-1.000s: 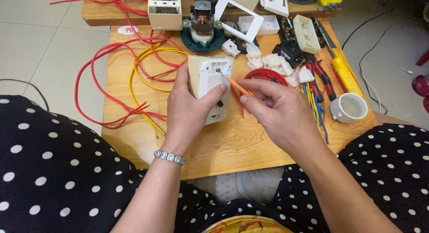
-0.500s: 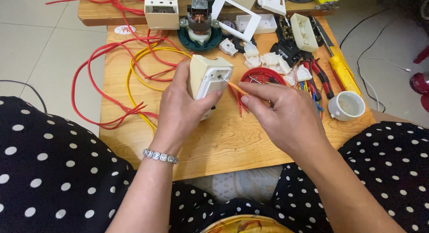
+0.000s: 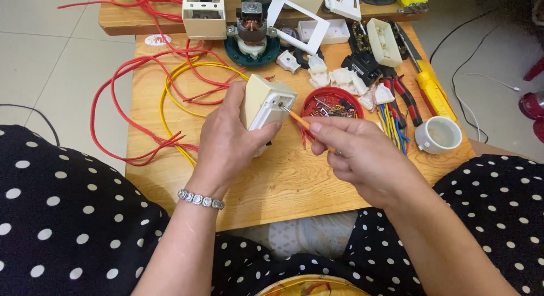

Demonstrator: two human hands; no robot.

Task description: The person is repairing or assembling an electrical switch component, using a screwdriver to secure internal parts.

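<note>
Gripped in left hand (image 3: 229, 143): cream switch box (image 3: 265, 103); right hand (image 3: 362, 154) pinches orange screwdriver (image 3: 296, 118). Tilted box risks tip slipping off screw.

You sit at a low wooden table (image 3: 294, 188) with a pale grain; a second wooden board (image 3: 130, 21) lies just beyond its far edge; the floor (image 3: 51, 63) under both is light beige tile with thin grout lines; a black cable (image 3: 34, 111) curves over the tile at your left; a thin white cable (image 3: 487, 77) trails at your right; the light is soft and even.
</note>
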